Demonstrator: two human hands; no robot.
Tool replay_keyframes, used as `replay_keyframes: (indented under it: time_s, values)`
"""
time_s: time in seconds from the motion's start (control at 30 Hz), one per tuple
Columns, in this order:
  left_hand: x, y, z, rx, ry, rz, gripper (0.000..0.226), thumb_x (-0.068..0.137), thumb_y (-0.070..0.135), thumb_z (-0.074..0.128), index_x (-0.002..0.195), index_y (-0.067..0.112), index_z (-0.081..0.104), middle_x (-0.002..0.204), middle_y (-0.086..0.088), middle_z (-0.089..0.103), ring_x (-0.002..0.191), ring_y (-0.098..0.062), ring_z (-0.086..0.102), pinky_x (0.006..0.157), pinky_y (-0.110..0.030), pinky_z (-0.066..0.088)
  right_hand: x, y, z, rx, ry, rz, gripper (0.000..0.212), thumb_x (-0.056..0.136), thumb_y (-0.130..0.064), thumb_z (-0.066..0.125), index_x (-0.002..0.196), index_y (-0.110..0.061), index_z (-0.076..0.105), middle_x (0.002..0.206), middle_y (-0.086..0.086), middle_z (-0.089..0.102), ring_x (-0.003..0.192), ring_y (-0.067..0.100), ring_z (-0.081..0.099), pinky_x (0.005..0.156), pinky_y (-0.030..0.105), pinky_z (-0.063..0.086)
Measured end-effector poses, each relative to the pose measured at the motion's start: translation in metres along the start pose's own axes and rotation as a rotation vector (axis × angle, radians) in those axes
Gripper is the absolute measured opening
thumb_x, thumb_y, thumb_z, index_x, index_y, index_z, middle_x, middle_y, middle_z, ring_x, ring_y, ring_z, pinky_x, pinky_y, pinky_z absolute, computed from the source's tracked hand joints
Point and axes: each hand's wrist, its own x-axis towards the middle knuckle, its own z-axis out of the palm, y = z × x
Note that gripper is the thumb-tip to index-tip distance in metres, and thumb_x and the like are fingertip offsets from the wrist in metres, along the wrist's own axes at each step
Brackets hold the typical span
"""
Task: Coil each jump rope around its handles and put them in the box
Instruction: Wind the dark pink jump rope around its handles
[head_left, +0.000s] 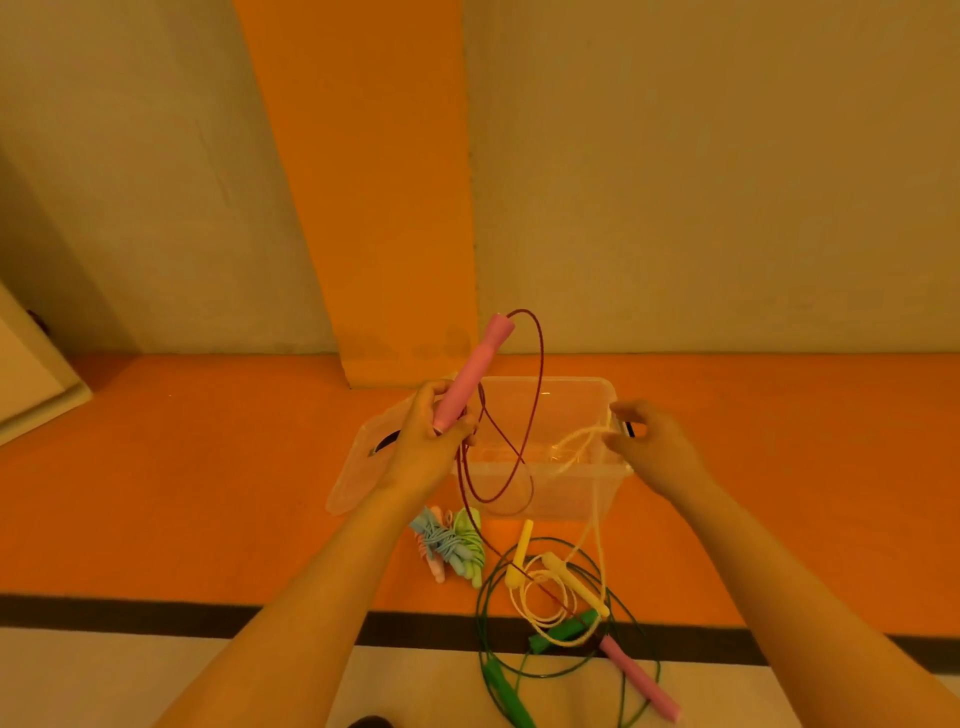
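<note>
- My left hand wraps its fingers round a smooth, pink, tubular handle; its thin red cord loops above the clear plastic box.
- My right hand curls beside the yellow cord; I cannot tell whether it grips.

Box mouth open; red cord loops hang across left half, yellow cord drapes over right rim. Left hand, gripping pink handle, hovers over left rim. Lid leans at left wall. Coiled bundle, loose rope tangle crowd floor before box; floor either side passable.
</note>
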Motion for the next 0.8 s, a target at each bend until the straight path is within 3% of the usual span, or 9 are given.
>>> replay_keyframes:
  time_s: [0.07, 0.17, 0.27, 0.33, 0.4, 0.53, 0.63, 0.8]
  values:
    - [0.001, 0.003, 0.003, -0.004, 0.013, 0.019, 0.031, 0.094, 0.004, 0.057, 0.120, 0.017, 0.045, 0.098, -0.006, 0.058, 0.074, -0.012, 0.059, 0.055, -0.011, 0.043, 0.000, 0.003, 0.004, -0.137, -0.016, 0.025, 0.051, 0.088, -0.018, 0.065, 0.136, -0.017, 0.046, 0.141, 0.007, 0.048, 0.124, 0.027, 0.050, 0.097, 0.040, 0.045]
    - [0.003, 0.009, 0.009, -0.024, 0.014, 0.050, 0.033, 0.093, 0.010, 0.061, 0.121, 0.020, 0.045, 0.103, -0.014, 0.059, 0.081, -0.017, 0.061, 0.060, -0.021, 0.044, -0.002, 0.001, 0.011, -0.180, -0.116, 0.006, 0.045, 0.088, -0.022, 0.065, 0.130, -0.019, 0.051, 0.135, 0.003, 0.053, 0.118, 0.022, 0.053, 0.093, 0.034, 0.047]
    - [0.002, 0.016, 0.016, -0.057, 0.003, 0.058, 0.032, 0.094, 0.009, 0.059, 0.122, 0.016, 0.045, 0.098, -0.013, 0.061, 0.080, -0.019, 0.061, 0.059, -0.029, 0.046, -0.017, -0.006, 0.023, -0.195, -0.422, -0.112, 0.032, 0.090, -0.025, 0.063, 0.121, -0.021, 0.058, 0.120, -0.002, 0.059, 0.108, 0.013, 0.056, 0.090, 0.027, 0.048]
    - [-0.001, 0.022, 0.020, -0.084, -0.022, 0.065, 0.031, 0.095, 0.007, 0.057, 0.122, 0.015, 0.044, 0.093, -0.007, 0.061, 0.078, -0.016, 0.062, 0.059, -0.029, 0.047, -0.030, -0.008, 0.039, -0.227, -0.610, -0.175, 0.043, 0.089, -0.032, 0.064, 0.130, -0.026, 0.052, 0.125, -0.004, 0.057, 0.106, 0.010, 0.056, 0.089, 0.024, 0.048]
    - [-0.002, 0.024, 0.023, -0.072, -0.038, 0.071, 0.032, 0.094, 0.007, 0.058, 0.121, 0.015, 0.044, 0.093, -0.007, 0.062, 0.080, -0.016, 0.063, 0.060, -0.027, 0.049, -0.041, -0.008, 0.056, -0.162, -0.718, -0.155, 0.058, 0.089, -0.034, 0.065, 0.140, -0.031, 0.039, 0.132, -0.004, 0.052, 0.094, 0.008, 0.059, 0.074, 0.017, 0.050]
    - [-0.003, 0.024, 0.022, -0.106, -0.026, 0.056, 0.037, 0.094, 0.008, 0.059, 0.126, 0.012, 0.043, 0.097, -0.012, 0.060, 0.081, -0.021, 0.062, 0.063, -0.034, 0.048, -0.052, -0.003, 0.081, 0.156, -0.714, 0.010, 0.069, 0.088, -0.023, 0.068, 0.141, -0.018, 0.024, 0.134, 0.002, 0.053, 0.079, 0.012, 0.067, 0.057, 0.019, 0.051]
    - [-0.006, 0.028, 0.021, -0.208, -0.041, 0.024, 0.035, 0.095, 0.005, 0.054, 0.127, 0.010, 0.041, 0.100, -0.011, 0.060, 0.083, -0.018, 0.064, 0.063, -0.032, 0.055, -0.053, -0.006, 0.084, 0.175, -0.713, 0.021, 0.054, 0.092, -0.017, 0.061, 0.136, -0.009, 0.029, 0.108, 0.007, 0.063, 0.067, 0.011, 0.067, 0.055, 0.021, 0.051]
    - [-0.005, 0.025, 0.014, -0.267, -0.078, -0.097, 0.021, 0.097, 0.007, 0.052, 0.115, 0.016, 0.047, 0.107, -0.011, 0.045, 0.098, -0.020, 0.057, 0.076, -0.032, 0.060, -0.041, -0.018, 0.057, 0.233, -0.503, -0.008, 0.027, 0.100, -0.016, 0.046, 0.125, -0.020, 0.035, 0.070, 0.005, 0.066, 0.047, 0.012, 0.061, 0.047, 0.023, 0.048]
